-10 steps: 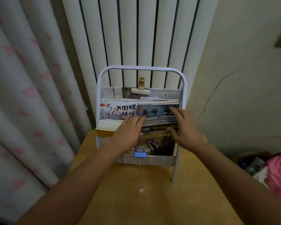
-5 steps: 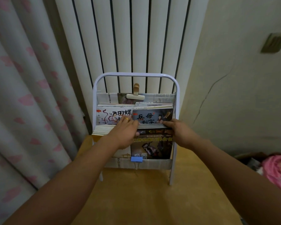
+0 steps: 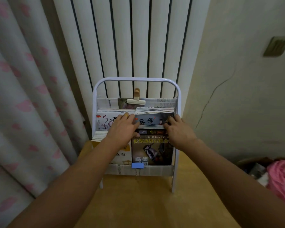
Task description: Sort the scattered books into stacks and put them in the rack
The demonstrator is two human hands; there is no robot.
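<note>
A white metal rack stands on a wooden table. Its upper tier holds two book stacks side by side: a white-covered stack on the left and a blue-grey-covered stack on the right. My left hand, with a gold ring, grips the left edge of the right stack. My right hand grips that stack's right edge. Below, the lower tier holds a bird book and a pale book, partly hidden by my left arm.
A wooden clip pins newspaper lining at the rack's back, and a blue binder clip sits on the front lining. A white radiator stands behind, a curtain hangs left, and pink cloth lies at the right.
Both hands slid up and closed on the sides of the right upper stack. The camera view shifted, so the rack now sits lower in frame.
</note>
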